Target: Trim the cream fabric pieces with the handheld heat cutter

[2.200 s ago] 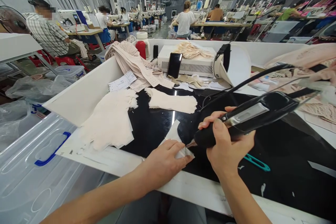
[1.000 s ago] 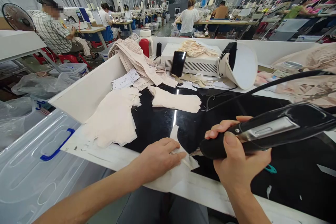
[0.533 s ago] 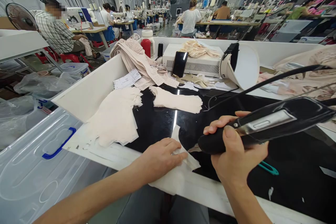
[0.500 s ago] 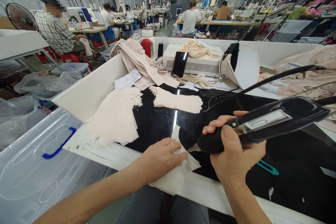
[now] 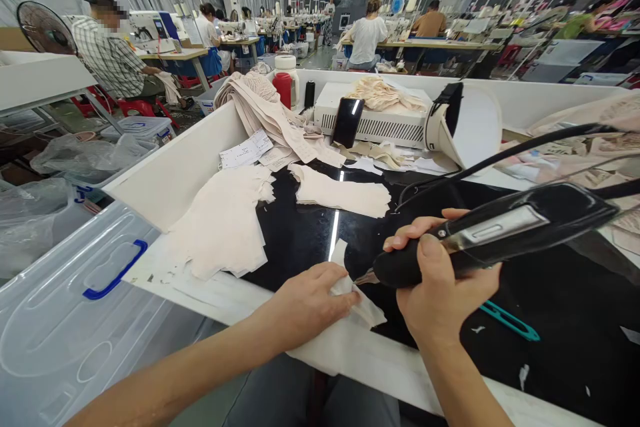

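My left hand (image 5: 315, 303) is closed on a small cream fabric piece (image 5: 371, 312) at the front edge of the black tabletop, its fingertips pinching the cloth. Part of the fabric is hidden under the fingers. My right hand (image 5: 443, 287) wraps around a black corded hand tool (image 5: 525, 227) with a silver lever plate on its side. The tool's narrow metal tip (image 5: 369, 276) points left, close beside the fabric and my left fingertips. Whether the tip touches the cloth I cannot tell.
Cream cut pieces (image 5: 220, 220) lie stacked on the left, another stack (image 5: 343, 192) behind. Further back stand a phone (image 5: 347, 121), a white vented box (image 5: 325, 115) and a lamp shade (image 5: 480, 127). Cables cross at right; a teal thread snipper (image 5: 510, 320) lies near small scraps. People sit at sewing machines beyond.
The tool's tip has come slightly nearer my left fingertips, with the tool turned a little. My left hand still presses the fabric. The whole view has shifted slightly.
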`<state>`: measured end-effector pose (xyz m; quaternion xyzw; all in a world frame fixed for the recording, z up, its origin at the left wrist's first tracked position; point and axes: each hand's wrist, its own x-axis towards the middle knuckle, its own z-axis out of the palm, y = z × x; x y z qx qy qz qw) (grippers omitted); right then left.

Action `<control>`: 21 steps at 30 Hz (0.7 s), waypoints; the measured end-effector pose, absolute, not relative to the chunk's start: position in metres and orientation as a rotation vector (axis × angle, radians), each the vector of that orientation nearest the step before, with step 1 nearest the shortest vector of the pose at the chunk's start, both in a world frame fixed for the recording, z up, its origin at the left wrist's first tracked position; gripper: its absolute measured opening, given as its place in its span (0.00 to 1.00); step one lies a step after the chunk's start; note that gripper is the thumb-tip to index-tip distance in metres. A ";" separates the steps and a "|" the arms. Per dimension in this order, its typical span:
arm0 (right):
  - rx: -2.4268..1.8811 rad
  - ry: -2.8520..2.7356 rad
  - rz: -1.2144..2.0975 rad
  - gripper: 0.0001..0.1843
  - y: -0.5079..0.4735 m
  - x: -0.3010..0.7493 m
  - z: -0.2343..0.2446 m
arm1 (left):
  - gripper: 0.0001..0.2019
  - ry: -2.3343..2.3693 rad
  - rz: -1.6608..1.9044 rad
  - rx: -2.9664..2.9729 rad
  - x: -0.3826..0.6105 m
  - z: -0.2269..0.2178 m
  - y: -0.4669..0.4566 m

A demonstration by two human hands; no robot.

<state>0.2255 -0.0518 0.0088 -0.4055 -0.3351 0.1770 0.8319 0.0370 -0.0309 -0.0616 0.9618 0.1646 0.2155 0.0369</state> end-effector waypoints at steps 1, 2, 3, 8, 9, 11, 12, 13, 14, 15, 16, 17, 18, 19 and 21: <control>-0.863 -0.713 0.381 0.26 -0.051 0.225 0.008 | 0.11 0.502 0.674 2.949 0.037 -0.062 -0.030; -0.869 -0.714 0.382 0.26 -0.051 0.225 0.006 | 0.11 0.500 0.684 2.945 0.037 -0.063 -0.030; -0.877 -0.714 0.378 0.26 -0.051 0.225 0.006 | 0.11 0.501 0.693 2.941 0.038 -0.063 -0.031; -0.900 -0.716 0.381 0.24 -0.055 0.227 0.005 | 0.13 0.534 0.730 2.925 0.040 -0.058 -0.046; -0.896 -0.712 0.391 0.24 -0.056 0.227 0.005 | 0.15 0.540 0.723 2.922 0.039 -0.055 -0.051; -0.882 -0.708 0.400 0.24 -0.059 0.228 0.006 | 0.18 0.543 0.700 2.908 0.038 -0.049 -0.057; -0.878 -0.709 0.400 0.25 -0.060 0.228 0.007 | 0.17 0.546 0.683 2.896 0.037 -0.045 -0.058; -0.875 -0.709 0.398 0.25 -0.061 0.228 0.008 | 0.15 0.547 0.673 2.886 0.036 -0.043 -0.056; -0.874 -0.710 0.394 0.25 -0.062 0.228 0.008 | 0.13 0.550 0.664 2.880 0.036 -0.041 -0.052; -0.877 -0.711 0.390 0.25 -0.063 0.228 0.008 | 0.12 0.545 0.657 2.879 0.035 -0.039 -0.046; -0.883 -0.712 0.385 0.25 -0.063 0.228 0.009 | 0.11 0.534 0.655 2.881 0.035 -0.039 -0.038; -0.890 -0.713 0.379 0.25 -0.063 0.228 0.009 | 0.12 0.511 0.654 2.884 0.036 -0.040 -0.029; -0.896 -0.714 0.374 0.25 -0.063 0.228 0.009 | 0.12 0.461 0.654 2.882 0.036 -0.041 -0.020; -0.900 -0.717 0.373 0.25 -0.063 0.228 0.009 | 0.13 0.414 0.640 2.874 0.037 -0.042 -0.010; -0.904 -0.714 0.382 0.25 -0.063 0.229 0.008 | 0.13 0.338 0.592 2.851 0.038 -0.047 0.005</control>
